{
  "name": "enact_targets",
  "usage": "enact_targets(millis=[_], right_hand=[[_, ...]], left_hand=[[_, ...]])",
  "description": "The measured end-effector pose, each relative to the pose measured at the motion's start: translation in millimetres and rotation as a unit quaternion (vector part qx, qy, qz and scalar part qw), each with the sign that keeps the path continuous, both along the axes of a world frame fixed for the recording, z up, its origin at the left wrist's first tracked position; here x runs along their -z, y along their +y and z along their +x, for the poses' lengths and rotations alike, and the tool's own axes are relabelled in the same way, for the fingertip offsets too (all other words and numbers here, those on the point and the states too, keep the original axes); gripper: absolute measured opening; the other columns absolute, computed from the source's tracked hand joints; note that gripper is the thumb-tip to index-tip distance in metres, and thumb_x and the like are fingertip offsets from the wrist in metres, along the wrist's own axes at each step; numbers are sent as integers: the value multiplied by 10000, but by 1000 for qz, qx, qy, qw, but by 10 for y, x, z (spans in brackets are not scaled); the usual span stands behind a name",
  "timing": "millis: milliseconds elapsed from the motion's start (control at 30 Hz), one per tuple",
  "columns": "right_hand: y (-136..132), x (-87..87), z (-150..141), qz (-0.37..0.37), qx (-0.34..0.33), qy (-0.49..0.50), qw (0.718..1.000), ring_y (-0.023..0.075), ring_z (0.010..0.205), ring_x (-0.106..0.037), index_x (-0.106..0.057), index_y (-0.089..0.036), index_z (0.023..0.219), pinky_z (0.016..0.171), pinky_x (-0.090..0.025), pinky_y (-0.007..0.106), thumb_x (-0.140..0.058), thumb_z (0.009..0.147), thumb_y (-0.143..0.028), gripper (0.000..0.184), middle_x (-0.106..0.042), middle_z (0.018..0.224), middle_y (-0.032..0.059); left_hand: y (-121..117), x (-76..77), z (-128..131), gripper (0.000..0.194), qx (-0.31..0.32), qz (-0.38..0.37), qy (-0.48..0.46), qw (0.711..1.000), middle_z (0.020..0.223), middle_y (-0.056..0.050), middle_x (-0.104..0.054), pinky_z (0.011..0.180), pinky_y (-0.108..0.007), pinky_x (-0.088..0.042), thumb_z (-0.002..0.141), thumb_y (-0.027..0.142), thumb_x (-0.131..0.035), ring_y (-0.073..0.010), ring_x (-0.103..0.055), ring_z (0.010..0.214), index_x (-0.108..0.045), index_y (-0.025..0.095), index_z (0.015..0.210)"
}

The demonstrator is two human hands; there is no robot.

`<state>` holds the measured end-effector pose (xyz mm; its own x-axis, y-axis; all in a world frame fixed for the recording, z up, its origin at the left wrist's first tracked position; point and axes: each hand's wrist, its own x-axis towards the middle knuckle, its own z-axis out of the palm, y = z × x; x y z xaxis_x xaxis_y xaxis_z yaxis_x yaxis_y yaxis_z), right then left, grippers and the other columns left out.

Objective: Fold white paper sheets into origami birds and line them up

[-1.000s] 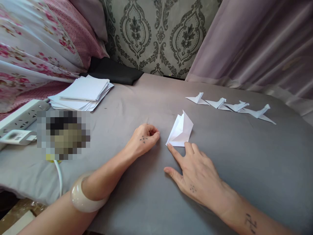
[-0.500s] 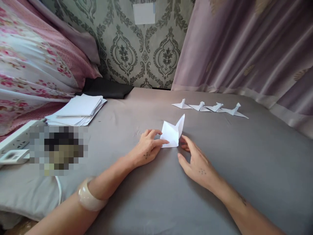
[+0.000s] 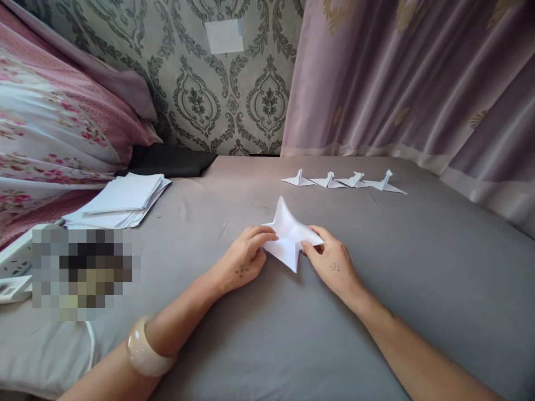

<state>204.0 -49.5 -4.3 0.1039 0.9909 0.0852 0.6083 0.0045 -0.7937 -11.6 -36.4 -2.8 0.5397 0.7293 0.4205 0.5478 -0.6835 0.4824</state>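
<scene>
A partly unfolded sheet of white paper (image 3: 288, 231), shaped like a star with several points, is between my hands in the middle of the grey cloth. My left hand (image 3: 248, 253) has its fingers on the left point, the index finger lying over the paper and the thumb side hidden. My right hand (image 3: 330, 253) pinches the right point between thumb and fingers. One point rises at the far side and another slants toward me. Beyond it, several folded white paper birds (image 3: 385, 182) stand in a row.
At the left lies a stack of white paper (image 3: 121, 195), with a black cloth (image 3: 171, 160) behind it. A white power strip (image 3: 19, 250) and a blurred-out object (image 3: 94, 267) with a white cable (image 3: 91, 345) are nearer me. A purple curtain (image 3: 376, 83) hangs at the right.
The paper has gone from a folded packet to a spread star shape. My left hand has come onto its left side, and my right hand has gripped the right point. The view has tilted up.
</scene>
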Motion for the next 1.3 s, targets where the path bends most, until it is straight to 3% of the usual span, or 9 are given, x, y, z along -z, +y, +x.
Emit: enact_targets(millis=[133,267,367,467,533,633,767,933,1300], right_hand=[[81,20,102,-38,-24,87,995,206,780,-696,-562,-200,1215,763,-517,365,-582,803,-299,424,-737,812,44],[172,46,122,-49,-54,147,986,210,844,-696,-541,-189,1230,800,-526,389,-604,803,-284,442,-742,886,67],[225,67,104,-41,-101,208,972,191,989,-669,-487,-179,1282,895,-506,374,-561,827,-232,465,-703,1087,102],[239,76,111,-17,-139,223,965,160,1079,-633,-331,-186,1407,934,-488,330,-501,831,-163,601,-518,1368,151],[211,59,142,26,-99,171,980,152,1055,-638,-294,-201,1429,886,-507,306,-491,821,-150,641,-436,1428,155],[118,0,197,110,-34,47,992,142,922,-650,-524,-200,1248,776,-516,274,-473,823,-147,431,-574,1247,100],[-38,-59,208,110,-133,-67,983,123,772,-620,-684,-221,885,694,-476,249,-422,829,-102,293,-659,959,21],[-136,-47,180,63,-159,-163,972,131,797,-612,-697,-230,941,707,-455,264,-415,834,-81,336,-648,946,16],[-259,-100,176,65,-183,-276,941,162,846,-569,-705,-224,976,734,-452,287,-391,846,-28,392,-594,875,41]], left_hand=[[35,10,-94,491,-16,122,163,979,1330,-91,-548,1000,-481,-360,818,5,-420,-281,-427,1240,-516,211,1254],[-32,-40,-50,318,-13,217,248,944,1273,-54,-617,994,-450,-314,947,103,-401,-252,-458,1244,-564,242,1182],[-85,-54,55,301,5,265,255,930,1213,-45,-656,1053,-432,-262,953,73,-387,-214,-430,1305,-579,216,1136],[-107,-21,172,286,-1,285,276,918,1076,-62,-701,1109,-478,-207,932,35,-382,-220,-426,1321,-600,176,1052],[-106,-3,238,273,-5,282,310,908,945,-78,-712,1120,-507,-207,914,18,-379,-240,-459,1293,-607,142,1000],[-96,-29,319,257,1,246,363,899,881,-93,-693,1082,-486,-308,900,14,-382,-248,-586,1120,-602,103,1000],[-82,-131,397,210,11,144,383,912,956,-91,-663,804,-346,-497,908,62,-422,-201,-637,866,-590,128,1016],[-38,-171,444,187,-11,60,343,937,893,-50,-638,632,-271,-454,932,139,-442,-190,-604,842,-624,168,899],[49,-182,471,271,-6,32,294,955,846,-35,-637,562,-242,-385,961,242,-411,-165,-585,805,-637,174,827]])
